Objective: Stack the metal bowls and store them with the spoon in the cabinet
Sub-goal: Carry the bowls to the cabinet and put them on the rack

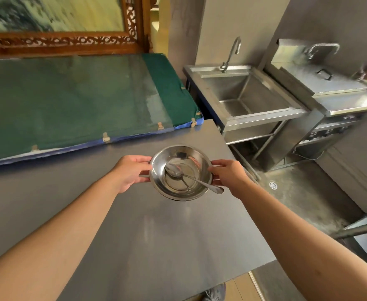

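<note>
Gripping opposite rims, we hold the stacked metal bowls [181, 172] over a smooth, matte grey counter [152, 231]; our left hand [128, 173] and right hand [228, 173] each pinch an edge. How many bowls nest together we cannot tell. A polished spoon [188, 176] lies inside, its handle poking past the rim. Beyond sits a green cloth-covered table [74, 101], then a boxy steel sink [250, 94] with a curved faucet [231, 53].

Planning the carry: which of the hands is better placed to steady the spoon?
Right. The right hand grips the bowls beside the spoon handle overhanging the rim; the left hand holds the opposite side.
</note>
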Available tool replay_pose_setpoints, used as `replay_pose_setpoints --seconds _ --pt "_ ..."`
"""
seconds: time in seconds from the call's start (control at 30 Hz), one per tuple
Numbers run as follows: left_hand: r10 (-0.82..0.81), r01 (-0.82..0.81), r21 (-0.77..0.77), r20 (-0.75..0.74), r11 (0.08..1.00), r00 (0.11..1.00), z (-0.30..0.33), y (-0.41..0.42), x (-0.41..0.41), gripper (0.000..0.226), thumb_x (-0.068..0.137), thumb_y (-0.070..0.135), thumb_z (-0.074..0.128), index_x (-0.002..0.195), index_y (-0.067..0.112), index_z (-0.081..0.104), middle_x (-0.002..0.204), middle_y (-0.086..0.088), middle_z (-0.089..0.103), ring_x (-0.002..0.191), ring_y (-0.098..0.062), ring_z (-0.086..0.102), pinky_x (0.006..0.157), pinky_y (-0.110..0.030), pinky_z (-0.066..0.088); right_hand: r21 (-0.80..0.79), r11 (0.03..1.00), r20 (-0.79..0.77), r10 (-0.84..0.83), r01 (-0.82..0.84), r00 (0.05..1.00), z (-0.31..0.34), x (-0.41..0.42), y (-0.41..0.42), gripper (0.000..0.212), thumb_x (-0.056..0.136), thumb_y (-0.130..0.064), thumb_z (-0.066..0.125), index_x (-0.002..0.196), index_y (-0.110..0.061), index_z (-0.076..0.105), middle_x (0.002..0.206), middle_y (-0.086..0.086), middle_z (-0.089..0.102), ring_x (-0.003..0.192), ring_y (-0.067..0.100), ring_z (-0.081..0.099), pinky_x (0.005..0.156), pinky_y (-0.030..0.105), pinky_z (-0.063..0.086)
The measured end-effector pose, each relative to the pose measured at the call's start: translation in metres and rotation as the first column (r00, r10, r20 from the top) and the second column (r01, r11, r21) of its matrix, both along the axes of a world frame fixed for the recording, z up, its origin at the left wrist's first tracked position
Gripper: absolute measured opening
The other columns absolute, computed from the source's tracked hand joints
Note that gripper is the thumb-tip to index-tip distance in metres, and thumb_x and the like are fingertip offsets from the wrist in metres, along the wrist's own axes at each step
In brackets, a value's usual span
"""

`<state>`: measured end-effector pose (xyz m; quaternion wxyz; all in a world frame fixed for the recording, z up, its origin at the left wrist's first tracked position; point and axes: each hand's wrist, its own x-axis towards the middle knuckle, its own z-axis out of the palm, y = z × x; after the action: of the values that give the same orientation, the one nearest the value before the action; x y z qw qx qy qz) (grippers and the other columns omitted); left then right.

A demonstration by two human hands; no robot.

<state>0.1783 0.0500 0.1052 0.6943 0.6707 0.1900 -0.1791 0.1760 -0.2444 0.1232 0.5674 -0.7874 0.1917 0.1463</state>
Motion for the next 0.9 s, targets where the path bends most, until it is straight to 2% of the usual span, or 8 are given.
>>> replay_pose_setpoints --seconds 0.17,0.27,0.4,0.43,0.5,0.57,0.73,0.9 --pt "-0.093 0.093 -0.001 0.118 0.996 0.989 0.059 -0.034 0.012 0.018 0.087 -0.006 0.067 0.1 0.006 0.072 0.079 -0.007 0.079 0.067 -0.017 0.075 0.057 -0.03 0.06 0.058 0.994 0.132 -0.1 0.093 0.986 0.053 -0.017 -0.036 0.018 0.089 -0.007 0.073 0.107 -0.005 0.073 0.086 0.013 0.077 0.066 0.02 0.076 0.057 0.027 0.06" --pt "-0.145 0.146 0.011 0.178 0.989 0.973 0.097 -0.068 0.015 0.016 0.088 -0.006 0.066 0.098 0.005 0.073 0.081 -0.01 0.079 0.068 -0.018 0.075 0.058 -0.029 0.06 0.102 0.984 0.194 -0.165 0.147 0.967 0.083 -0.033 -0.07 0.021 0.088 -0.006 0.074 0.109 -0.003 0.073 0.084 0.015 0.077 0.067 0.024 0.075 0.06 0.03 0.06" --pt "-0.248 0.252 0.015 0.251 0.967 0.936 0.145 -0.13 0.011 0.017 0.089 -0.005 0.067 0.102 0.004 0.072 0.087 -0.013 0.079 0.072 -0.02 0.077 0.059 -0.028 0.061 0.157 0.956 0.273 -0.284 0.249 0.919 0.123 -0.066 -0.13 0.02 0.085 -0.003 0.076 0.105 -0.002 0.073 0.072 0.012 0.075 0.052 0.018 0.068 0.049 0.025 0.055" --pt "-0.27 0.277 0.012 0.269 0.961 0.925 0.156 -0.15 0.008 0.017 0.089 -0.004 0.067 0.104 0.003 0.072 0.09 -0.014 0.079 0.074 -0.021 0.077 0.06 -0.029 0.061 0.166 0.948 0.293 -0.309 0.27 0.905 0.133 -0.077 -0.15 0.02 0.085 -0.002 0.076 0.104 -0.002 0.074 0.075 0.016 0.075 0.055 0.02 0.068 0.052 0.03 0.058" --pt "-0.324 0.337 0.008 0.3 0.941 0.897 0.177 -0.189 -0.001 0.018 0.089 -0.003 0.067 0.105 0.003 0.072 0.094 -0.016 0.079 0.078 -0.022 0.077 0.062 -0.029 0.061 0.182 0.939 0.321 -0.336 0.291 0.886 0.15 -0.101 -0.186 0.018 0.085 -0.003 0.075 0.103 -0.001 0.074 0.083 0.022 0.076 0.065 0.027 0.07 0.069 0.044 0.063" --pt "-0.388 0.409 0.005 0.325 0.913 0.862 0.194 -0.239 -0.016 0.017 0.09 -0.003 0.066 0.105 0.003 0.073 0.095 -0.016 0.079 0.078 -0.022 0.077 0.062 -0.029 0.061 0.195 0.924 0.353 -0.38 0.33 0.855 0.167 -0.133 -0.23 0.018 0.085 -0.001 0.075 0.103 -0.001 0.074 0.087 0.025 0.075 0.07 0.03 0.07 0.075 0.046 0.062" --pt "-0.512 0.559 -0.035 0.357 0.829 0.781 0.224 -0.369 -0.064 0.017 0.091 -0.006 0.062 0.105 0.001 0.07 0.084 -0.012 0.079 0.07 -0.019 0.076 0.059 -0.027 0.06 0.227 0.87 0.415 -0.493 0.438 0.765 0.205 -0.226 -0.342 0.013 0.084 0.001 0.075 0.096 -0.001 0.075 0.078 0.021 0.074 0.062 0.026 0.07 0.067 0.04 0.063" --pt "-0.628 0.689 -0.043 0.374 0.723 0.682 0.24 -0.496 -0.115 0.019 0.092 -0.003 0.061 0.109 0.001 0.07 0.089 -0.013 0.079 0.074 -0.019 0.077 0.059 -0.027 0.06 0.207 0.792 0.456 -0.598 0.575 0.659 0.231 -0.327 -0.435 0.011 0.083 0.001 0.075 0.094 -0.004 0.075 0.07 0.013 0.074 0.051 0.017 0.069 0.047 0.024 0.055"
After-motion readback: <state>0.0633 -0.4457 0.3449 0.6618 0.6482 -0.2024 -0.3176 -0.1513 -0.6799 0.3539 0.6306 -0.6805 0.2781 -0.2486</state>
